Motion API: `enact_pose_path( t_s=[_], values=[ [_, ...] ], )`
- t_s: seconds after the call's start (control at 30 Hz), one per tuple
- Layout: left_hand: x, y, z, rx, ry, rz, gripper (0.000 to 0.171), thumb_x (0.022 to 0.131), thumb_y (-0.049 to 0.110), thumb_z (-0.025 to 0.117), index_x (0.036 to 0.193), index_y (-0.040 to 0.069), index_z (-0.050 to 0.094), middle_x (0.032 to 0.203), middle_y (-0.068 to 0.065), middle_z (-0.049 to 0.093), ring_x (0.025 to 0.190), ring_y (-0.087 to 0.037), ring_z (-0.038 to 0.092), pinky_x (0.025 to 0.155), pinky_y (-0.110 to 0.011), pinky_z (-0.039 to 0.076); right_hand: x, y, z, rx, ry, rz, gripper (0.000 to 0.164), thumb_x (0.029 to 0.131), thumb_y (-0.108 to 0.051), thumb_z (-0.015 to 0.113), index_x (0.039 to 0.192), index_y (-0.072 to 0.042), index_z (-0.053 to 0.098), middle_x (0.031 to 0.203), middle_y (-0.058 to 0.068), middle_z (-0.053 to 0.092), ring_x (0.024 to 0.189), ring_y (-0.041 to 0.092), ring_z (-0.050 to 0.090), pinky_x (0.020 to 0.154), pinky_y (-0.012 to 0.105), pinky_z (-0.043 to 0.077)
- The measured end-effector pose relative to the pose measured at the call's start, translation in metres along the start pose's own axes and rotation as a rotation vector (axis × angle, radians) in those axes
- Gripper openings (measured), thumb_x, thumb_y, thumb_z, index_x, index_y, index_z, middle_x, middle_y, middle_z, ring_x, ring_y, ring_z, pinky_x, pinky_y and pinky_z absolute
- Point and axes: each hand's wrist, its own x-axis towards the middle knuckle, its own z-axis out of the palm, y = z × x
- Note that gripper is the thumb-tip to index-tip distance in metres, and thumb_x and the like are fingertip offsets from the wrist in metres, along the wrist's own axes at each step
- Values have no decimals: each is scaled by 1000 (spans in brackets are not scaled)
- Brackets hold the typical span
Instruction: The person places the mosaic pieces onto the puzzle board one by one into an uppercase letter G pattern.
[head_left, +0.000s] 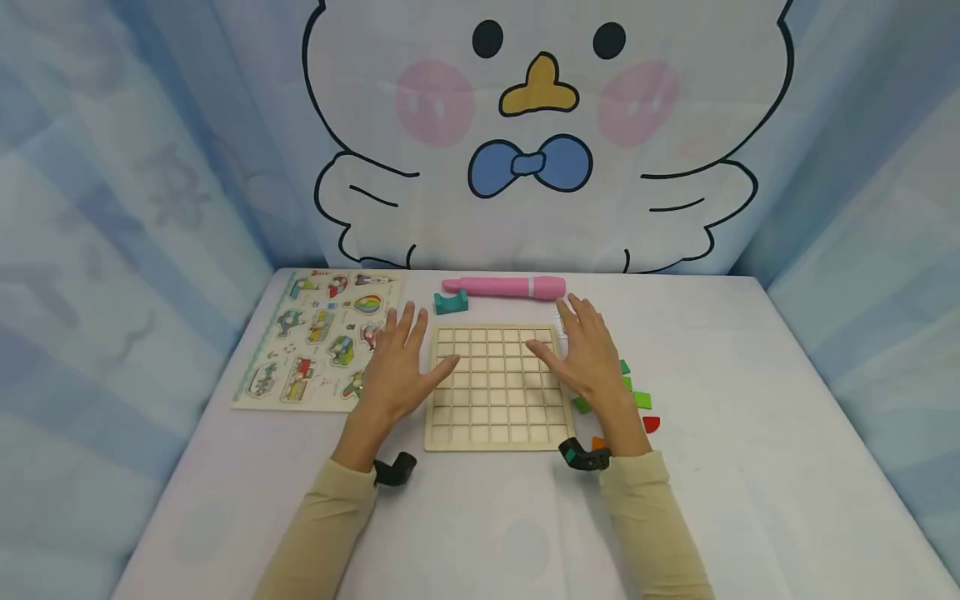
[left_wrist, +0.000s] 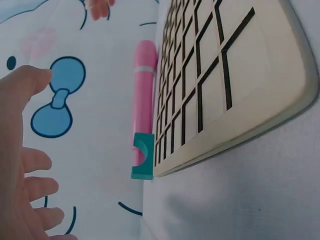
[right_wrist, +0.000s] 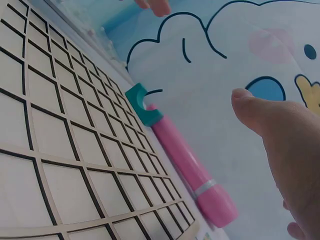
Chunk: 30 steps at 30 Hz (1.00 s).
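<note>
My left hand [head_left: 395, 371] has its fingers spread between a wooden grid board [head_left: 498, 387] and a picture puzzle board [head_left: 281, 358], part of which it hides. Its thumb reaches over the grid board's left side. Over the board's right edge is my right hand [head_left: 588, 354], fingers extended and thumb pointing inward. Neither hand holds anything. The square cells of the grid board show bare in the head view. In the left wrist view the left hand [left_wrist: 20, 160] appears raised, apart from the board; the right hand [right_wrist: 287, 140] looks likewise in the right wrist view.
Behind the grid board lie a pink wand-like stick [head_left: 498, 287] and a teal notched block [head_left: 451, 302]. Small green pieces [head_left: 642, 400], a red piece [head_left: 651, 424] and an orange piece [head_left: 597, 442] lie around the right forearm, some partly hidden. Curtains [head_left: 862, 183] border the table.
</note>
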Motion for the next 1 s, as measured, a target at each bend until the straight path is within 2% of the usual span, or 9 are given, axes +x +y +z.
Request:
enact_pose_path(
  t_s=[0.2,0.4,0.6,1.0],
  values=[
    [-8,1,1,-43,3,13,92,95,62,54,160,7,21,170,-13,13,158,-35,6,128,-57,16,1,5,-3,47,-7,27,87,93,-63,56,156,-8,33,164,16,28,152,40,24,123,60,26],
    [-18,2,3,-91,-6,-2,88,96,58,56,159,4,25,169,-13,16,157,-35,10,127,-55,19,0,14,-9,135,-7,64,81,94,-57,60,155,-9,37,162,15,31,151,38,26,120,62,31],
    [-30,4,5,-196,-35,-28,86,96,56,57,159,5,26,168,-11,20,157,-33,14,125,-56,26,-3,21,-12,138,12,109,79,94,-54,61,154,-8,38,161,16,33,150,38,27,120,61,31],
    [-58,3,19,-229,-64,-26,82,95,46,64,156,2,32,166,-15,25,154,-35,23,123,-53,31,-7,32,-13,166,4,219,75,95,-54,58,152,-9,39,159,16,36,148,37,31,121,60,31]
  ],
)
